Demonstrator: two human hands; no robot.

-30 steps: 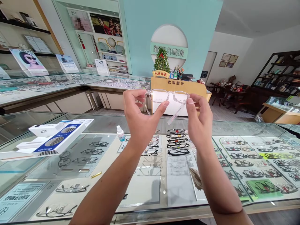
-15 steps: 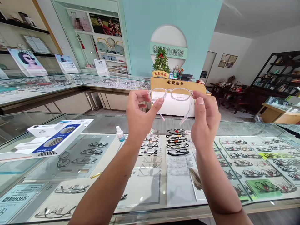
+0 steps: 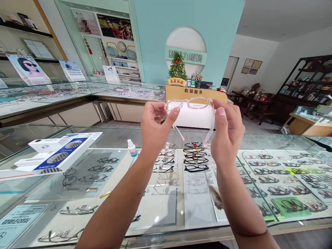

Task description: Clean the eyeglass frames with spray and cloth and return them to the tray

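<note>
A pair of clear-framed eyeglasses (image 3: 185,100) is held up above the glass display counter (image 3: 155,226), lenses facing away and temples pointing back toward me. My left hand (image 3: 158,126) pinches the left end of the frame between thumb and fingers. At the right end, my right hand (image 3: 228,129) grips the hinge area, its fingers partly hidden behind the thumb. The left temple shows a pinkish tip, while the right one hangs beside my right thumb. Beyond my left forearm stands a small white dropper bottle (image 3: 132,148). Under my hands lies a column of black glasses (image 3: 196,168).
A white and blue box (image 3: 62,157) lies at the left on the counter. A brown cloth (image 3: 216,197) sits near my right forearm. More glasses (image 3: 281,190) fill the case at right. A cashier desk (image 3: 197,116) with a plant (image 3: 177,67) stands ahead.
The eyeglasses have tilted slightly, with the left end a little lower and the temple tips shifted. Both hands keep their hold; the view has shifted slightly.
</note>
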